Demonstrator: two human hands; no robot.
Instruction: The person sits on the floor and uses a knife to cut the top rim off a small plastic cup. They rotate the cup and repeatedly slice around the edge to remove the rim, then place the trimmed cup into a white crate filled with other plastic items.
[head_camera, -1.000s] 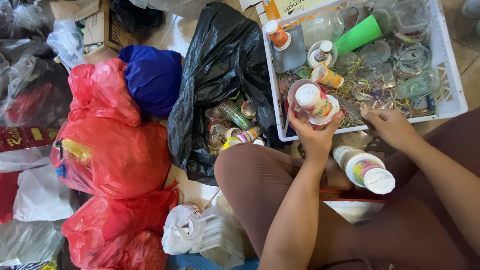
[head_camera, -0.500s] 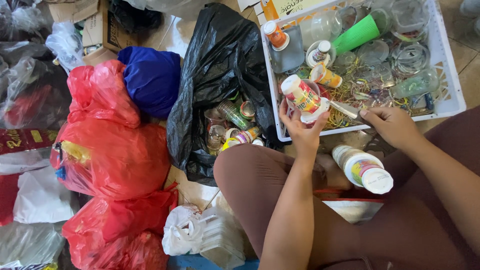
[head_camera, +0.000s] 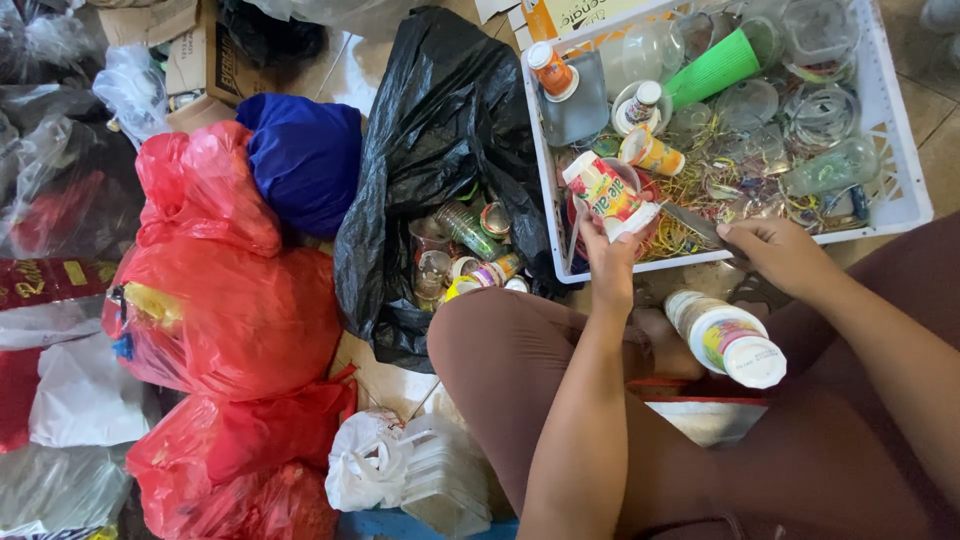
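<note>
My left hand (head_camera: 612, 252) grips a printed plastic cup (head_camera: 604, 188) and holds it tilted over the near left corner of a white plastic crate (head_camera: 905, 190). My right hand (head_camera: 780, 250) grips a thin knife (head_camera: 692, 220) whose blade points left toward the cup, just above the crate's front rim. A stack of similar white cups (head_camera: 725, 338) lies on its side on my lap between my two arms. The crate holds several clear cups, lids, small bottles and a green cup (head_camera: 715, 68).
An open black bag (head_camera: 440, 160) with several used cups inside sits left of the crate. Red bags (head_camera: 225, 300) and a blue bag (head_camera: 300, 160) are piled further left. A white bag (head_camera: 368, 465) lies by my knee. Cardboard sits at the top.
My left hand has tilted the cup over and shifted it left toward the crate's corner. My right hand has stayed at the crate's front rim, where the knife blade now shows.
</note>
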